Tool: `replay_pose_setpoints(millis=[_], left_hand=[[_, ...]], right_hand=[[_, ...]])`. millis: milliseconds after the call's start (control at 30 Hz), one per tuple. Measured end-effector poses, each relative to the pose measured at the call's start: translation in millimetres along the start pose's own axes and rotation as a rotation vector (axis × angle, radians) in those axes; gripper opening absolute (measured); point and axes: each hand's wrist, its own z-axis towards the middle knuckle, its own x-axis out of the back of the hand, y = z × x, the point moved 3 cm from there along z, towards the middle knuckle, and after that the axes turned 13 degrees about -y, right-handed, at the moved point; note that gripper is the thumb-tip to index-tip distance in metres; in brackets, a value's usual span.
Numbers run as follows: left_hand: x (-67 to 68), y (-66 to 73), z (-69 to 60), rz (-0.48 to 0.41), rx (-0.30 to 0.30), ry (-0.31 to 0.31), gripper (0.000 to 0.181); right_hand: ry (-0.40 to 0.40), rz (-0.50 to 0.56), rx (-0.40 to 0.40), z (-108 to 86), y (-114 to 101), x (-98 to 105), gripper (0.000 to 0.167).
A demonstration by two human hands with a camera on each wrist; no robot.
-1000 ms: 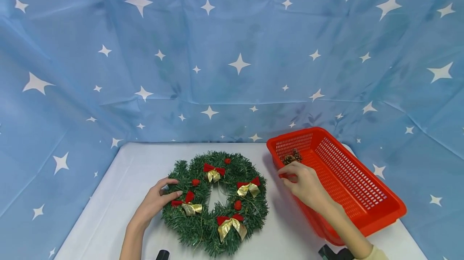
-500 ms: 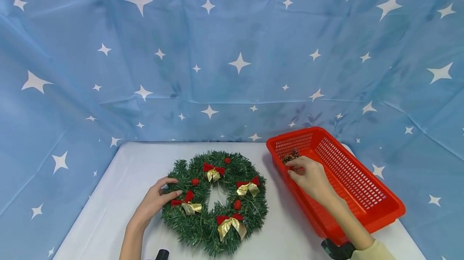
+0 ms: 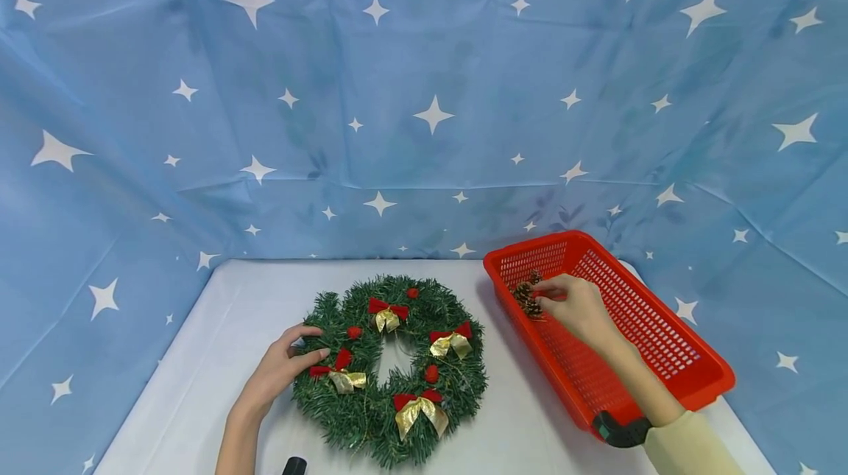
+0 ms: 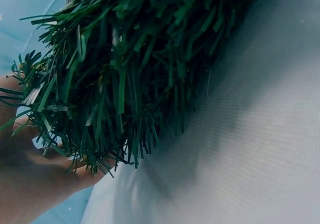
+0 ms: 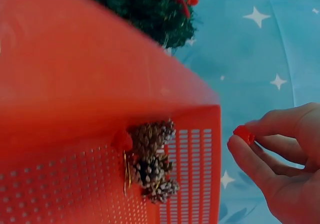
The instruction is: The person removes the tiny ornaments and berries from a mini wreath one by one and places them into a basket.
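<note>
My left hand [image 3: 278,364] grips the left side of a green wreath [image 3: 318,398]. Gold-and-red bows [image 3: 420,412] and small red balls [image 3: 432,374] decorate it. The left wrist view shows that hand [image 4: 35,179] against the wreath's bristly outer edge [image 4: 130,79]. Over the red plastic basket [image 3: 662,394] is my right hand [image 3: 576,309]. In the right wrist view, its thumb and finger pinch a small red ball [image 5: 244,133]. Brown pine cones [image 3: 528,300] lie in the basket's far left corner, close to the right fingertips.
Beside the pine cones in the basket are another small red thing [image 5: 122,140] and a thin gold strand [image 5: 126,174]. A white cloth [image 3: 199,386] covers the table. Behind it hangs a blue curtain [image 3: 424,151] with white stars.
My right hand has moved away from me and a little right, from the basket's left rim to over its inside. More of the pine cones shows. The left hand keeps its place.
</note>
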Motion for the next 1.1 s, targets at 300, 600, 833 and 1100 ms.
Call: replay_pose_setpoints(millis=[300,600,833,1100], left_hand=[[0.9,-2.2,1.5,0.010,0.006,0.008,0.060],[0.7,-3.2,0.8,0.005,0.013,0.006,0.060],[0.8,-2.1,0.1,-0.001,0.009,0.007,0.060],[0.7,0.0,-0.3,0.000,0.005,0.006,0.059]], right_hand=[[-0.024,-0.026,-0.007,14.1,13.1,5.1,0.017],[-0.091,-0.019,-0.042,22.7,24.0,5.5,0.021],[-0.109,-0.009,-0.050,29.4,30.4,4.0,0.021],[-0.113,-0.028,-0.057,38.7,45.8,4.8,0.019]])
